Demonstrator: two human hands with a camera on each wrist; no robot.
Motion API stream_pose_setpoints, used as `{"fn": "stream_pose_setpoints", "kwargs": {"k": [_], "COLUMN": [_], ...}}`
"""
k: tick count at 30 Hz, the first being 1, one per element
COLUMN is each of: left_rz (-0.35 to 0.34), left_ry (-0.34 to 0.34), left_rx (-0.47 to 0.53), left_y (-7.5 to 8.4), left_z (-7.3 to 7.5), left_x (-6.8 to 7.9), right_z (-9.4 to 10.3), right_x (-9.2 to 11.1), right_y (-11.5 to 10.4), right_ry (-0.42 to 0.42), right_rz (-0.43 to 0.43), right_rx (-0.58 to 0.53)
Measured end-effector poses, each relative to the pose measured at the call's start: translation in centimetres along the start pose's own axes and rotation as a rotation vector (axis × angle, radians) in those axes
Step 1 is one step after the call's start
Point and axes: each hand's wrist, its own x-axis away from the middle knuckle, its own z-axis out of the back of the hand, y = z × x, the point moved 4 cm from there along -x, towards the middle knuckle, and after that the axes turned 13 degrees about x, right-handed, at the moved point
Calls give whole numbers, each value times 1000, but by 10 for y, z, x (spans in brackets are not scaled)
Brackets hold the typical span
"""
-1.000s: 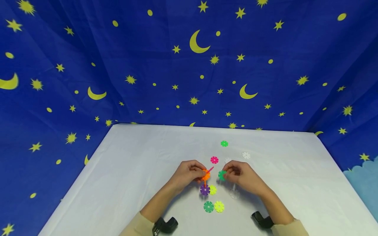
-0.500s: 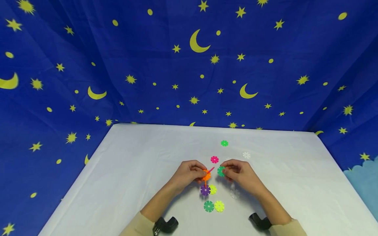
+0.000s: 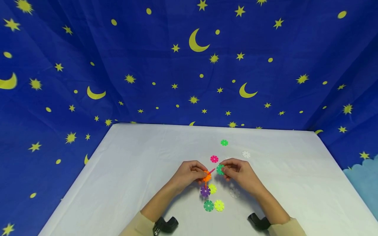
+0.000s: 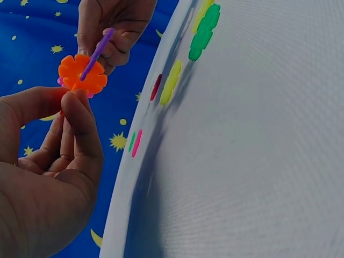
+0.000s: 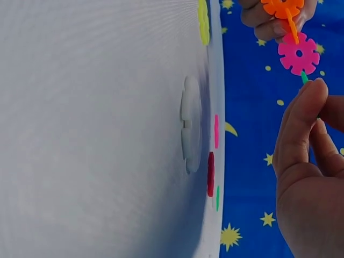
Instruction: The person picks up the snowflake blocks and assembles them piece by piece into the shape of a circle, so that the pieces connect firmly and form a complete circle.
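Observation:
In the head view my left hand (image 3: 189,172) pinches an orange notched plastic disc (image 3: 207,177) between thumb and fingers. A purple notched disc (image 3: 205,191) hangs below, joined by an orange piece seen edge-on. A pink notched disc (image 5: 290,54) projects from the orange one towards my right hand (image 3: 243,173). That hand pinches a green notched disc (image 3: 220,169) by its right side. In the right wrist view the green edge lies right at the pink rim; whether it is slotted in, I cannot tell. All these pieces are held above the table.
On the white table (image 3: 141,157) lie loose notched discs: bright green (image 3: 224,143), pink (image 3: 214,159), white (image 3: 246,154), clear (image 3: 234,192), yellow (image 3: 219,205) and darker green (image 3: 208,206). Another yellow disc (image 3: 212,189) lies partly behind the purple one. Blue star-patterned cloth (image 3: 165,65) surrounds the table.
My right hand has moved slightly left and away from me, bringing the green disc nearer the pink one. The left hand has hardly moved, still pinching the orange disc.

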Motion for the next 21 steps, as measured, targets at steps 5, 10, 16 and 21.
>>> {"fn": "stream_pose_setpoints", "kwargs": {"k": [5,10,16,21], "left_rz": [11,34,34,26], "left_ry": [-13,-14,-25,-15], "left_rx": [-15,-35,-58,-88], "left_y": [0,-1,1,1], "left_z": [-1,-1,-3,-5], "left_x": [0,0,2,4], "right_z": [-1,-2,-4,-3], "right_x": [0,-1,0,7], "right_y": [3,3,-1,-20], "right_ry": [0,-9,-24,-25], "right_rz": [6,-6,-15,-22], "right_rx": [-31,-20,-25,21]}}
